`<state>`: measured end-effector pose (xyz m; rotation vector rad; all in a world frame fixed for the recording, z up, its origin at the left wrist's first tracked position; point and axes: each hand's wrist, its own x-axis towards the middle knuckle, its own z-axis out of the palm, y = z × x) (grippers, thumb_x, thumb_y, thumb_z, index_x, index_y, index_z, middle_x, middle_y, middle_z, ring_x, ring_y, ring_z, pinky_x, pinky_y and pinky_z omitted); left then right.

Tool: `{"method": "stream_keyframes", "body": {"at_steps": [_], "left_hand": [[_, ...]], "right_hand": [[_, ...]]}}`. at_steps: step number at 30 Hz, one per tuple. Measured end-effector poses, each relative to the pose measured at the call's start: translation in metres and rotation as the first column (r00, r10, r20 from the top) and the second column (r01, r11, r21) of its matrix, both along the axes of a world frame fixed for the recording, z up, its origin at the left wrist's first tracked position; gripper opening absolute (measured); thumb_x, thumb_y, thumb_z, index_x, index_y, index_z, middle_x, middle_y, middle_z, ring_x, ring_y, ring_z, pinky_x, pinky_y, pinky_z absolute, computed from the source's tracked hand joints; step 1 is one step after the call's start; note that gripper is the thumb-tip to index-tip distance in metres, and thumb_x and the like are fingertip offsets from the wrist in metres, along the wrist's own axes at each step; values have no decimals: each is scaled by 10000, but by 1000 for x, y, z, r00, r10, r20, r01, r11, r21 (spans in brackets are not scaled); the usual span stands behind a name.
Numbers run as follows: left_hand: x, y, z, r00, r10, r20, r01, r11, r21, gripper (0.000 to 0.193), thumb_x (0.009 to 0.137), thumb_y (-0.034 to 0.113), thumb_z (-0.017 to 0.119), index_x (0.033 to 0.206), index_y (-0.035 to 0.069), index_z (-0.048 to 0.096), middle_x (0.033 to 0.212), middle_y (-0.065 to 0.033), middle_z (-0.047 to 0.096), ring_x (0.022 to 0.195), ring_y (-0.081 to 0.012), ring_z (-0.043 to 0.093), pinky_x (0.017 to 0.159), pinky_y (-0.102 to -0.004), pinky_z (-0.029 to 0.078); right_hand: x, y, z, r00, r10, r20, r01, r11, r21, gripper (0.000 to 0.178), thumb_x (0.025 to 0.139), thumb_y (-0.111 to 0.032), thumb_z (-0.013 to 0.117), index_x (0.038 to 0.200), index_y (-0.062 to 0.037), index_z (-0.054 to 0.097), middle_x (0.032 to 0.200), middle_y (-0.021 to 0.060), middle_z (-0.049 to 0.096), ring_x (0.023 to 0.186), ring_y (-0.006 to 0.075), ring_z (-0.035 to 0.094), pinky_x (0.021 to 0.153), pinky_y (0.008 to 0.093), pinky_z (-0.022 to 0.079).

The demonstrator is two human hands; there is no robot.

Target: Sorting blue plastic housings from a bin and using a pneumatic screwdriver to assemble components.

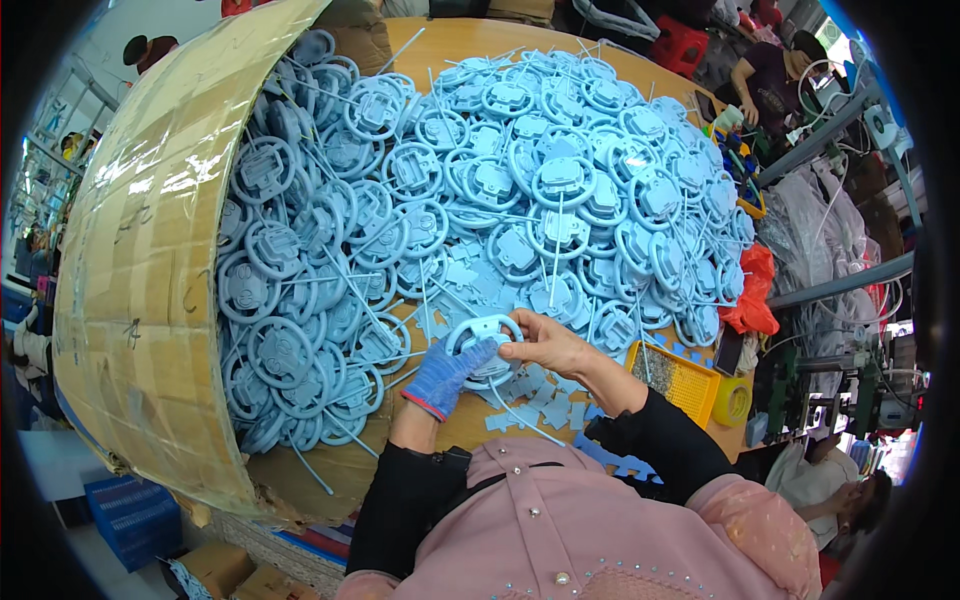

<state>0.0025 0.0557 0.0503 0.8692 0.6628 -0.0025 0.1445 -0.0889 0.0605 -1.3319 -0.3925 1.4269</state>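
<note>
A light blue plastic toy steering wheel [485, 328] with a thin pale blue cable trailing from it is held in front of my chest. My left hand [452, 374], in a blue knitted glove, grips its left and lower side. Bare, my right hand [545, 343] pinches its right side, with the thumb on the wheel's face and the fingers behind the rim. Below it on the table lie loose flat blue plastic pieces [553, 402]. A large heap of similar wheels [560, 180] with cables rises just beyond my hands.
At left a tape-covered cardboard box [140, 270] lies on its side, wheels spilling from it. To the right on the wooden table [440, 45] are a yellow basket [700, 388] of small metal parts, a tape roll [732, 402] and a red plastic bag [752, 290]. Other people sit beyond.
</note>
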Motion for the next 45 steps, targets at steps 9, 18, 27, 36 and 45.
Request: {"method": "stream_keyframes", "body": {"at_steps": [9, 18, 27, 36, 45], "left_hand": [[35, 13, 0, 995, -24, 97, 1, 973, 229, 463, 773, 214, 768, 1152, 6, 603, 1081, -73, 622, 954, -142, 590, 789, -275, 497], [114, 91, -21, 919, 158, -362, 374, -51, 926, 694, 745, 297, 719, 1363, 129, 449, 1369, -178, 409, 1278, -317, 384, 1066, -414, 299], [127, 121, -49, 829, 276, -486, 550, -253, 796, 636, 830, 291, 596, 1417, 186, 376, 1474, -152, 304, 1327, -330, 346, 1021, -465, 356], [100, 63, 16, 941, 264, 212, -335, 815, 472, 397, 908, 73, 516, 1298, 5, 488, 1169, -134, 587, 1016, -210, 591, 893, -328, 488], [24, 12, 12, 950, 217, 225, -232, 972, 41, 431, 905, 47, 524, 1328, 7, 448, 1253, -109, 527, 1076, -196, 552, 922, -319, 467]], "right_hand": [[12, -11, 8, 972, -147, 185, 146, 989, 19, 335, 822, -231, 725, 1025, -56, 524, 876, -9, 557, 814, 81, 534, 738, 248, 460], [104, -47, 52, 671, -730, -134, 724, 606, 329, 438, 913, -263, 609, 1222, 15, 469, 1173, 157, 580, 1051, 277, 610, 885, 363, 521], [35, -65, -8, 875, -463, 146, 467, 884, 4, 410, 902, -196, 616, 1236, 21, 515, 1030, 114, 644, 871, 168, 625, 775, 288, 506], [11, -33, -13, 755, -206, 623, 231, 972, 40, 528, 839, -208, 675, 1284, -4, 477, 1194, 135, 543, 1019, 190, 562, 815, 308, 489], [-6, 2, -15, 948, -317, -26, 317, 936, 155, 473, 859, -188, 669, 1255, -43, 455, 1120, 88, 587, 933, 194, 612, 779, 325, 514]]}}
